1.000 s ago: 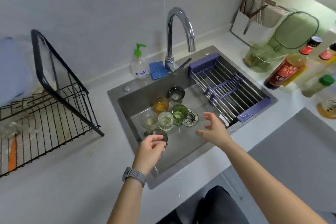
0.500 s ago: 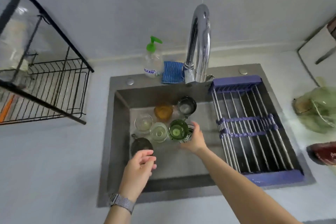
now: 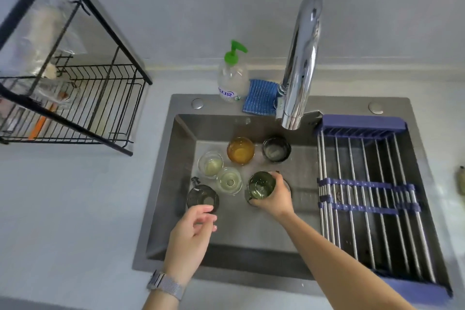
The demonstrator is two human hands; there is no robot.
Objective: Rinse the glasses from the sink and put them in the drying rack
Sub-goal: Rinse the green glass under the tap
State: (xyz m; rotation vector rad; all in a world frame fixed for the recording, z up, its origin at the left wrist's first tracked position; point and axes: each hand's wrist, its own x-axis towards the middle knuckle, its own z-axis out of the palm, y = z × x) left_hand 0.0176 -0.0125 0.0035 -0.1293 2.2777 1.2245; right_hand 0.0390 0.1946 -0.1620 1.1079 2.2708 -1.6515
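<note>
In the grey steel sink (image 3: 176, 184) we see six upright glasses: two clear tumblers (image 3: 210, 164) (image 3: 229, 181), an amber glass (image 3: 240, 150), two smoky dark glasses (image 3: 276, 150) (image 3: 202, 199), and a green ribbed glass (image 3: 259, 187) gripped by the right hand (image 3: 274, 197); the black wire drying rack (image 3: 100, 98) stands on the counter, left

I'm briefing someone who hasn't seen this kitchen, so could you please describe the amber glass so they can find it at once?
Look into the grey sink, just below the chrome faucet. The amber glass stands in the back row, left of the dark glass. It alone is orange-brown.
</note>
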